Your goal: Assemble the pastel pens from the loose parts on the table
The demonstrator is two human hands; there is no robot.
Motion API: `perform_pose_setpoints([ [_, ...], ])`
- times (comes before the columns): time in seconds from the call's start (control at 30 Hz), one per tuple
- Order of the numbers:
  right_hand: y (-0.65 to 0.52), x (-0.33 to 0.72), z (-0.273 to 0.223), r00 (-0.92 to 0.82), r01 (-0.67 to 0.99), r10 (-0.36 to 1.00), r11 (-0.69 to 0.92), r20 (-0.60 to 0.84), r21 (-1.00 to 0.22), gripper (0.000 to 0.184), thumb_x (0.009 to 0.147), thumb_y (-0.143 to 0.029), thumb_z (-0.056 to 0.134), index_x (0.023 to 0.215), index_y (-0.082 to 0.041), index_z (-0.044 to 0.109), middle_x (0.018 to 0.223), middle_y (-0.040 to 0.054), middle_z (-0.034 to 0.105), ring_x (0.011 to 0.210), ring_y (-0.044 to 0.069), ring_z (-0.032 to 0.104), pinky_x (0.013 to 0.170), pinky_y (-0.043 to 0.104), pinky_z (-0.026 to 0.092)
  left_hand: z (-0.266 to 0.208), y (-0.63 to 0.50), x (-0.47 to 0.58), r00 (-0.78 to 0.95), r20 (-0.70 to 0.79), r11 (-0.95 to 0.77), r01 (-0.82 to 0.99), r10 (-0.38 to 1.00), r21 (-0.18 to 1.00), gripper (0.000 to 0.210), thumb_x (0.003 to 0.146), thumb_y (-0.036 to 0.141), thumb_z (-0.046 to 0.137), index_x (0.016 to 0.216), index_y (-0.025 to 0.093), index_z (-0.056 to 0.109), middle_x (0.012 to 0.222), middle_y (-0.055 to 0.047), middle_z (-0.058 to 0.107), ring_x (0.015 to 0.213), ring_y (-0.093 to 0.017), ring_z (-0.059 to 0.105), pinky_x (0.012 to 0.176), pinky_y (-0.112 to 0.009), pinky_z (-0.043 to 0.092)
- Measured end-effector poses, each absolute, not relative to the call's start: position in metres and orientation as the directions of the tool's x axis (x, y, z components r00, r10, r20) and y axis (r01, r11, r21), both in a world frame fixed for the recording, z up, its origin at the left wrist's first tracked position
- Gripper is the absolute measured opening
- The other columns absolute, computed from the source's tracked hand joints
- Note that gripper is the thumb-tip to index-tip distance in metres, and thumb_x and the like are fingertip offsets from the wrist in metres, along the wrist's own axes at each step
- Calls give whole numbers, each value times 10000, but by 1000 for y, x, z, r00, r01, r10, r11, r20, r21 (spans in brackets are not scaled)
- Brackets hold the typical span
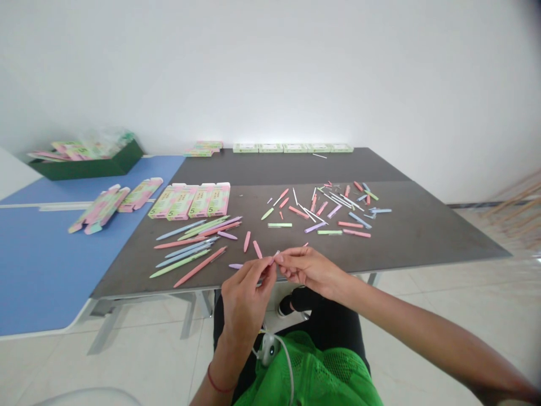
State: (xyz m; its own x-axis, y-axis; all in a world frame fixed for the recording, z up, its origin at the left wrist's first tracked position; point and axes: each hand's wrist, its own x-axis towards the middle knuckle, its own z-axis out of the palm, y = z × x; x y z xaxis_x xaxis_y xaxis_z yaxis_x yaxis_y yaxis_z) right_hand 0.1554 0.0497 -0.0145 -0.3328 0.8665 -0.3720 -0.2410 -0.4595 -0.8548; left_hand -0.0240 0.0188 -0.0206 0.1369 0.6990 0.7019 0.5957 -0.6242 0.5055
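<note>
My left hand (247, 290) and my right hand (310, 269) meet at the table's front edge, thumbs and fingertips closed in a pinch. Between them shows the tip of a small pale pen part (277, 254); fingers hide most of it. Just beyond my left hand lie two pink pen barrels (257, 249) and a purple one (235, 266). Assembled pens (200, 267) in blue, green, pink and purple lie to the left. Scattered to the right are loose barrels (354, 233), thin white refills (315, 215), blue clip pieces (380, 210) and other small parts.
Several pastel boxes (217, 200) lie behind the pens, with a row of flat boxes (270, 148) along the far edge. Folded cartons (103, 207) and a dark green tray (88, 167) sit on the blue table (38, 265) at left. A white cable (287, 358) hangs over my lap.
</note>
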Motion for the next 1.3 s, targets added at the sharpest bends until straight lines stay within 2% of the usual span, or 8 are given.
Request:
perform_pose_setpoints([
  [0.13,83,204,-11,-263,243,963,1,-65,-970,314,858,-502,813,823,-190,827,787,52,769,672,159,616,621,281,445,-15,17,-29,153,692,-630,582,705,513,66,985,130,687,1012,183,717,846,-12,773,713,-110,729,724,-217,567],
  [0.27,120,257,-15,-258,821,940,335,224,-463,120,851,-127,742,897,-176,841,1018,124,797,975,285,648,891,406,475,-10,15,-32,185,688,-653,554,702,517,78,980,121,689,1016,185,717,850,-12,769,723,-110,722,738,-222,563],
  [0.37,132,271,-23,-446,871,881,468,159,-150,208,873,-72,655,969,-113,835,1096,189,774,1077,334,608,964,453,451,-9,13,-30,192,690,-658,554,698,511,88,974,115,689,1012,188,719,856,-11,770,727,-114,723,743,-226,567],
  [0.5,135,267,-32,-526,838,840,539,133,-86,240,914,-83,597,965,-112,830,1116,195,765,1123,333,587,1016,465,439,-9,13,-28,217,690,-670,550,691,498,96,973,116,689,1021,194,719,860,-7,770,732,-116,727,742,-226,567],
  [0.7,136,263,-13,-246,562,871,486,426,-669,202,950,-351,708,988,-185,815,1004,117,806,997,292,702,967,470,520,-9,15,-30,203,693,-667,548,692,505,102,968,105,702,1026,187,718,870,2,768,726,-101,723,739,-212,559],
  [0.8,131,258,5,-15,87,972,236,235,-968,298,839,-479,841,935,-201,794,855,68,800,806,234,743,834,408,592,-7,17,-29,188,698,-662,550,692,509,104,964,108,712,1027,189,723,863,5,764,724,-98,725,740,-207,558],
  [1.07,97,240,21,-228,-348,972,-132,-53,-928,355,753,-405,948,970,-180,780,870,49,786,785,171,752,780,324,627,8,24,-26,217,717,-691,545,663,474,101,974,114,705,1035,191,727,870,1,761,731,-97,709,757,-212,553],
  [1.3,63,225,23,-156,-110,964,201,216,-973,210,798,-357,916,932,-230,816,875,38,772,782,190,716,768,364,611,29,26,-21,285,718,-732,517,635,443,75,978,115,694,1008,182,709,861,2,748,737,-96,694,764,-219,543],
])
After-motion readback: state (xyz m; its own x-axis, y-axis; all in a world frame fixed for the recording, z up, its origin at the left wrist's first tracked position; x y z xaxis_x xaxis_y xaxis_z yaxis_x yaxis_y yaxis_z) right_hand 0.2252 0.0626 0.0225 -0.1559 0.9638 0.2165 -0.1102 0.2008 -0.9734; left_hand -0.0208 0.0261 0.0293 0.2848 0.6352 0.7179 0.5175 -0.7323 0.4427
